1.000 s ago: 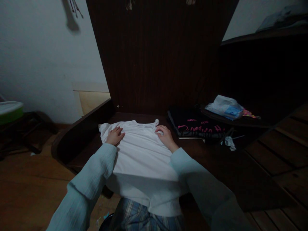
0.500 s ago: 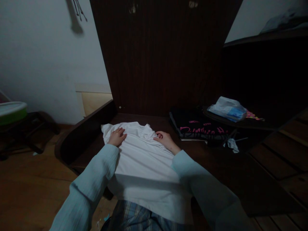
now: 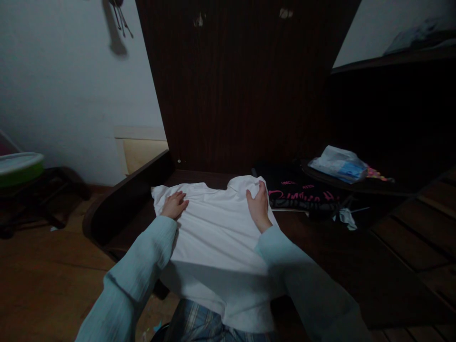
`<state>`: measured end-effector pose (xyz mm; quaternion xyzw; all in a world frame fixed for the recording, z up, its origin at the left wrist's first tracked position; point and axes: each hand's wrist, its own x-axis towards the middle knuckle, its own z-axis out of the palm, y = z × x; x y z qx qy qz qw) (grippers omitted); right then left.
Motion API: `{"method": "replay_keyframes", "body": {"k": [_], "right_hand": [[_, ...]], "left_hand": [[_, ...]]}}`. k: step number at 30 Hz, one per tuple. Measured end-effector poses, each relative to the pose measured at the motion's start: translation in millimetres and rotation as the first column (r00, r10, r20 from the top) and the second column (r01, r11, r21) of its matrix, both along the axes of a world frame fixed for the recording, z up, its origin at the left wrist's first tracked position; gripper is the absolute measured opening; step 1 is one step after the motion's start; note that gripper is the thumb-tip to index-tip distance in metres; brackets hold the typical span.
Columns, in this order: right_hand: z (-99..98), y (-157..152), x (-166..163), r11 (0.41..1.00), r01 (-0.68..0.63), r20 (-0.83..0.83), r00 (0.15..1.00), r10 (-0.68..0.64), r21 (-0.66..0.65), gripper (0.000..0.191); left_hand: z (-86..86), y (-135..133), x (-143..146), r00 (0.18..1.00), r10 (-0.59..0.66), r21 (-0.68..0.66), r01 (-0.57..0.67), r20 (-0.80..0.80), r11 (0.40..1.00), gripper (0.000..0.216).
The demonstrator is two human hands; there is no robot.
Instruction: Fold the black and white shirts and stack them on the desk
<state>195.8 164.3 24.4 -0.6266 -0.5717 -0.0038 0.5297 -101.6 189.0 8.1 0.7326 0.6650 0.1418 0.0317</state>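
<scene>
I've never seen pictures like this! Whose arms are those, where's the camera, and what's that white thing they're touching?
There is no robot here, just a person with two bare hands. The camera is worn on the person's head, looking forward and down, so you see almost what they would see. The arms in pale blue-green sleeves reach away from you. The white thing is a shirt, spread over a dark wooden surface. The left hand rests flat on it. The right hand touches it near the other shoulder; I can't tell whether it pinches the cloth. To the right lies dark folded cloth with pink letters, and near that sits a white and blue packet.
</scene>
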Motion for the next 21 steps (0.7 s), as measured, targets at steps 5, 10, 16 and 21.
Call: {"method": "replay_keyframes", "body": {"k": [5,10,16,21], "right_hand": [[-3.5,-5.2,-13.6,0.986,-0.116,0.381,0.912,0.153,-0.120,0.060],[-16.1,-7.3,-25.0,0.826,-0.171,0.453,0.767,0.453,-0.537,0.062],[-17.4,-9.3,-26.3,0.743,-0.107,0.460,0.724,0.514,-0.661,0.058],[-18.5,-16.8,-38.4,0.799,-0.240,0.560,0.603,0.568,-0.552,0.050]], "left_hand": [[3.0,-1.1,0.8,1.000,0.007,-0.012,-0.008,-0.021,1.000,0.046],[3.6,-4.4,8.3,0.995,0.031,-0.020,-0.034,-0.099,0.999,0.048],[14.1,-16.0,18.4,0.958,0.092,-0.031,-0.105,-0.272,0.994,0.048],[37.9,-7.1,11.8,0.922,0.173,-0.155,-0.238,-0.347,0.959,0.028]]}}
